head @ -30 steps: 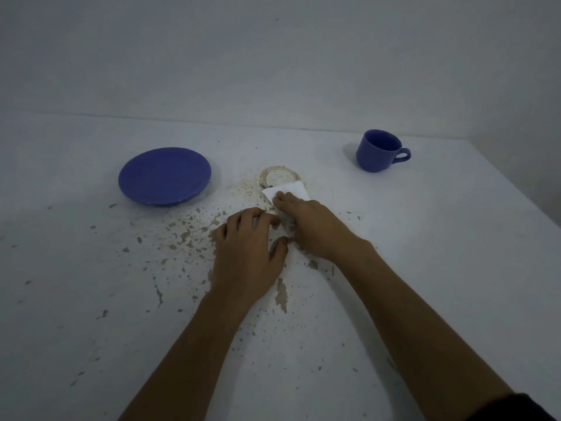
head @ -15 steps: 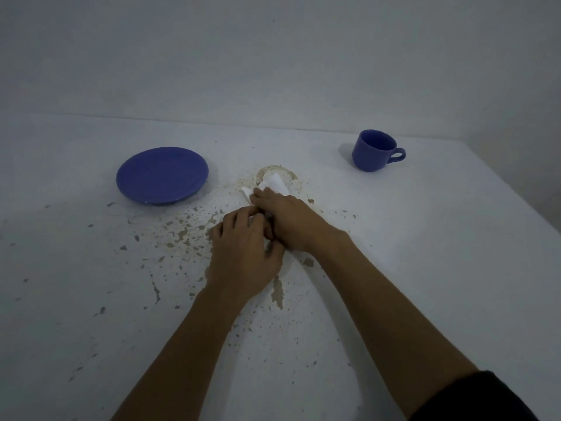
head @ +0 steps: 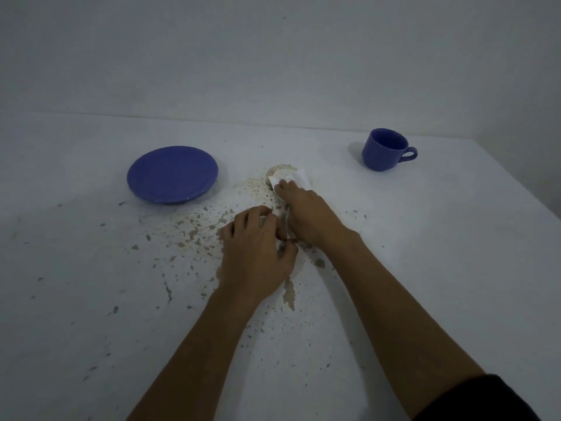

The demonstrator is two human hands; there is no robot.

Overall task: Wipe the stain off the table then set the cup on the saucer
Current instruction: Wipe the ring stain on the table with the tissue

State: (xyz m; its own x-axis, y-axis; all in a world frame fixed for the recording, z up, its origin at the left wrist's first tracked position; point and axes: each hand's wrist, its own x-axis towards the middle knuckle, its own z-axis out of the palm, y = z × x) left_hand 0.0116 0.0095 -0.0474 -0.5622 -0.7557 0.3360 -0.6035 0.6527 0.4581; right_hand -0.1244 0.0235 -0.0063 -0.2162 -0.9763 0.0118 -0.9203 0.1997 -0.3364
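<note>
A brown ring stain [head: 280,169] marks the white table [head: 425,253] between a blue saucer [head: 172,175] on the left and an upright blue cup [head: 385,149] at the back right, its handle pointing right. My right hand [head: 309,214] presses a white tissue [head: 299,179] flat onto the ring's right side. The ring's near part is hidden under tissue and fingers. Just nearer and to the left, my left hand [head: 258,256] rests on the table with its fingers curled. Bits of white tissue show under its fingertips and by its thumb.
Brown flecks and chipped patches [head: 194,232] are scattered over the table from the saucer toward me, with a larger blotch [head: 290,294] beside my left wrist. A plain wall runs behind the table. The table's right edge slants down at the far right.
My right hand slid the tissue left across the ring stain, then back to its right side. My left hand's fingers curled in from lying flat. Cup and saucer stayed in place.
</note>
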